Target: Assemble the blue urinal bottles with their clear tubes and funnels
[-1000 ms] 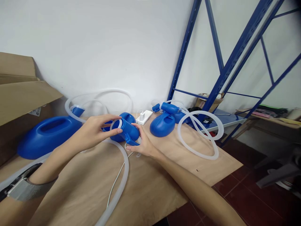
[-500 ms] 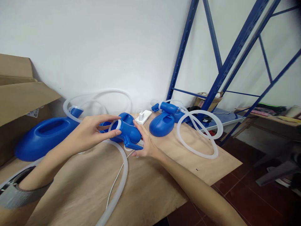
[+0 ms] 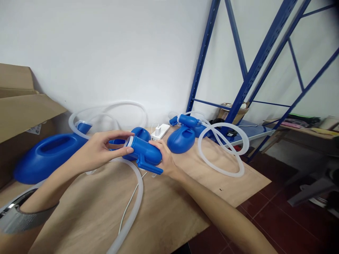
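Observation:
Both hands hold a blue plastic urinal cup (image 3: 147, 151), lying nearly sideways above the table, its side handle pointing down to the right. My left hand (image 3: 107, 146) has thumb and fingertips closed on the white rim ring (image 3: 129, 141) at the cup's mouth. Around the cup's closed end, my right hand (image 3: 165, 157) is wrapped, most of its fingers hidden behind. Just beyond stands a blue urinal bottle (image 3: 141, 133), partly covered by cup and hand. A clear hose (image 3: 140, 183) curves below them along the table.
At the left, a large blue bottle (image 3: 50, 151) lies by an open cardboard box (image 3: 31, 106). More blue bottles (image 3: 181, 139) and a coiled hose (image 3: 239, 165) occupy the table's right. A white power strip (image 3: 164, 130) with a plug sits behind. Blue shelving (image 3: 238, 95) rises at right.
The cup has turned so its mouth faces more to the left and its handle swings lower. My right hand has shifted round its closed end; my left hand stays at the rim.

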`<state>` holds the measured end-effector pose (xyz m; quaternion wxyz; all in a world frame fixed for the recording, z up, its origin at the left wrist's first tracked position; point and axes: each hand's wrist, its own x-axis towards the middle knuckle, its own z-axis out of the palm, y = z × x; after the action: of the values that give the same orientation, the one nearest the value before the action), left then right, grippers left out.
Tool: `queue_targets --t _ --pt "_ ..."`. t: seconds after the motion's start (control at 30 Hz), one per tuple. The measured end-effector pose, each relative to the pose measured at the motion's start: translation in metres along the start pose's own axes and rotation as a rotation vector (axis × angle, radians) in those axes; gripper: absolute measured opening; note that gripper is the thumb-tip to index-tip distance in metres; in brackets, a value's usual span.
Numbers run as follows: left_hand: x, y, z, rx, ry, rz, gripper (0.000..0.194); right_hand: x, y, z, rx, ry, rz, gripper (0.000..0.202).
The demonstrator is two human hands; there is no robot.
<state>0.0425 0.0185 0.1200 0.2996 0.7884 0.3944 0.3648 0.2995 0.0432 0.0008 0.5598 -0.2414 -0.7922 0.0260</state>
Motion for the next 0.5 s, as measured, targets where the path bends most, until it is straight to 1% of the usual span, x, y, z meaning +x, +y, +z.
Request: queue_targets --t 0.1,0.2,0.27,0.33,0.4,0.43,0.5 --pt "0.002 -0.001 0.0 -0.01 -0.054 -0.01 0.056 -0.001 0.002 0.001 -0.006 -0.045 0.032 0.078" --pt "0.002 0.0 -0.001 0.006 -0.074 -0.026 0.057 -0.002 0.001 0.002 0.003 -0.039 0.05 0.087" --pt "0.001 0.002 -0.001 0.049 -0.106 -0.05 0.056 -0.003 -0.003 0.004 0.03 -0.029 0.019 0.089" --pt "-0.001 0.003 0.002 0.102 -0.175 -0.077 0.053 -0.005 -0.01 0.008 0.071 -0.046 -0.002 0.088" --pt "-0.004 0.003 0.008 0.09 -0.21 -0.074 0.048 -0.007 -0.017 0.013 0.105 -0.055 0.025 0.091" --pt "-0.005 0.003 0.014 0.048 -0.191 -0.059 0.047 -0.009 -0.02 0.015 0.119 -0.048 0.049 0.093" --pt "-0.006 0.003 0.027 -0.084 -0.078 -0.017 0.047 -0.012 -0.026 0.019 0.124 -0.045 0.135 0.097"
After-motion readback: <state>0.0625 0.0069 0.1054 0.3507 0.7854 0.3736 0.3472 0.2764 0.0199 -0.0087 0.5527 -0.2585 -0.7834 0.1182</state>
